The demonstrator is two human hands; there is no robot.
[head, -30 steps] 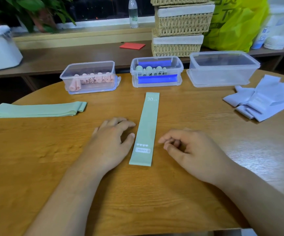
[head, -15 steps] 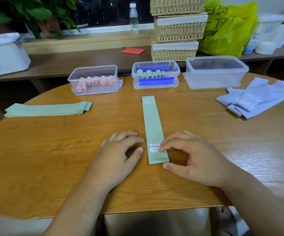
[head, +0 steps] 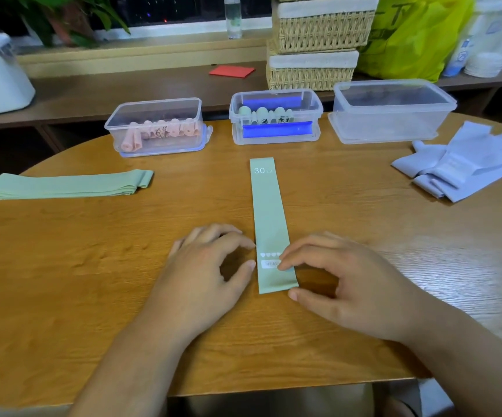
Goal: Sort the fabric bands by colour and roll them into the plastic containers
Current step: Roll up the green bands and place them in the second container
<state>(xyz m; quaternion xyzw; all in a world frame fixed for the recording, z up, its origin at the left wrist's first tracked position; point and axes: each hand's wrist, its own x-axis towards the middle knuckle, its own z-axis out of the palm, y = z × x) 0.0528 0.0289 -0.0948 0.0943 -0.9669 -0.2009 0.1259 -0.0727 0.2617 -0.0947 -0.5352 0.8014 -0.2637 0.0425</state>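
The green band (head: 269, 218) lies flat on the desk (head: 93, 281). At its near end, the left hand (head: 210, 272) rests beside its left edge, fingers loosely bent and holding nothing. The right hand (head: 343, 281) presses a fingertip on its label, thumb at its corner. Beyond its far end stands the box (head: 236, 127) of green rolls.

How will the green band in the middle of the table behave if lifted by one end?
Probably floppy: the green band lies thin and flat on the table, like the folded green bands at left. Likely light, so a push may slide or wrinkle it. It should roll easily, as rolled ones in the middle container suggest.
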